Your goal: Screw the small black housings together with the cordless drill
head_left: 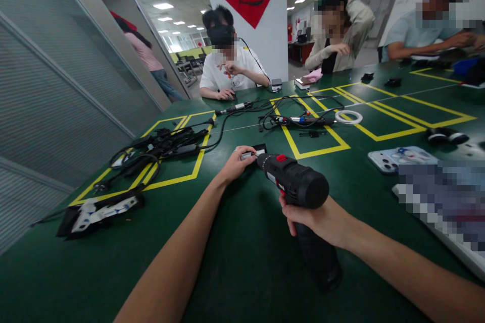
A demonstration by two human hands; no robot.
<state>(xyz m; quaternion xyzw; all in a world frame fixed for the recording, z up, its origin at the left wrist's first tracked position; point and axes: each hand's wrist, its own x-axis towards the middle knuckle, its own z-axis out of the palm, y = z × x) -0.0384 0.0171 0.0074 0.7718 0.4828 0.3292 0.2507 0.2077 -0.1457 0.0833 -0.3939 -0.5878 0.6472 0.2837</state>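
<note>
My right hand grips a black cordless drill with red markings, its nose pointing away from me toward a small black and silver part on the green table. My left hand reaches forward and pinches that small part from its left side, holding it against the table. The drill's tip sits right at the part; the exact contact point is hidden by the chuck.
A heap of black cables and adapters lies at left inside yellow tape boxes, a black and white device nearer me. More cables and tools, a white ring and a phone lie ahead and right. Several people sit at the far edge.
</note>
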